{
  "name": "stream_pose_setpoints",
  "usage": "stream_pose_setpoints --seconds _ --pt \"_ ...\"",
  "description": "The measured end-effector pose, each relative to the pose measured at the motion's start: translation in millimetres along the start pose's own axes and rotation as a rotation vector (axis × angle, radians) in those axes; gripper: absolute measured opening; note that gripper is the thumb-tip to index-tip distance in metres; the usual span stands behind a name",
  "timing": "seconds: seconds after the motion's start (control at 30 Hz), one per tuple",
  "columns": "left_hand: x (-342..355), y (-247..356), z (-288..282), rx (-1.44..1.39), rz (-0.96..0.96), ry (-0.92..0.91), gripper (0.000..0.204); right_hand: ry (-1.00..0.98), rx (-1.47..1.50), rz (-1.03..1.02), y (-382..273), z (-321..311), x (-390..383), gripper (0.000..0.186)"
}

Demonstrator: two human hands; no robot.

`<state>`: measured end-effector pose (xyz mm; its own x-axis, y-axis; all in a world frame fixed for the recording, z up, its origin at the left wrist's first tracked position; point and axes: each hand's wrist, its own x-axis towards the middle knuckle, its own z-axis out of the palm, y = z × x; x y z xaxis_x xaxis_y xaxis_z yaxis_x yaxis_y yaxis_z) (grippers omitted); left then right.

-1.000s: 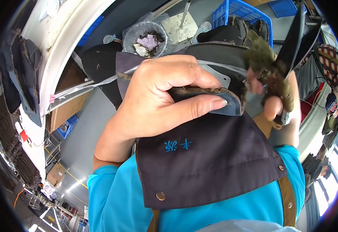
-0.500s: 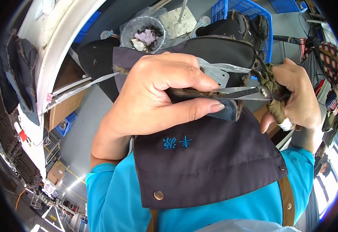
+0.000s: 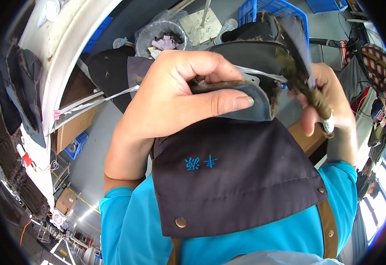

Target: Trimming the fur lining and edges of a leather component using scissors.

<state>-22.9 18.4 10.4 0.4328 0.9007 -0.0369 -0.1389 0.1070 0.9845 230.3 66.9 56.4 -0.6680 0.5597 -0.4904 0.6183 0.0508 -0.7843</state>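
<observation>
My left hand (image 3: 182,90) pinches a blue-grey, fur-lined piece of material (image 3: 260,106) between thumb and fingers, in front of my chest. The piece curves over, its brown fur edge showing along the top. At the right, my right hand (image 3: 329,95) grips scissors (image 3: 305,81) whose handles are wrapped in olive-green cloth. The blades point up and away, smeared by motion and apart from the piece. Below both hands lies my dark apron (image 3: 246,172). Part of the piece is hidden behind my left fingers.
A plastic-lined bin (image 3: 141,39) with scraps stands beyond my hands. Dark fur-edged pieces fill a blue basket (image 3: 306,33) at the far right. A clear plastic strip (image 3: 113,95) stretches across behind my left wrist. More pieces (image 3: 27,84) lie along the white table (image 3: 76,33) at left.
The scissors have swung from pointing left at the piece to pointing up and away from it. In my left hand, the piece now shows more of its blue-grey face.
</observation>
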Motion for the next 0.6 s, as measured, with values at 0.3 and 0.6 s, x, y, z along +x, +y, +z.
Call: stream_pose_setpoints --seconds 0.3,0.6 --pt "20.4 10.2 2.2 -0.108 -0.099 0.038 0.036 0.309 0.678 -0.312 -2.7 37.9 29.2 0.043" --pt "-0.8 10.3 -27.8 0.902 0.469 0.750 0.064 0.573 0.896 -0.358 -10.1 21.6 26.0 0.040"
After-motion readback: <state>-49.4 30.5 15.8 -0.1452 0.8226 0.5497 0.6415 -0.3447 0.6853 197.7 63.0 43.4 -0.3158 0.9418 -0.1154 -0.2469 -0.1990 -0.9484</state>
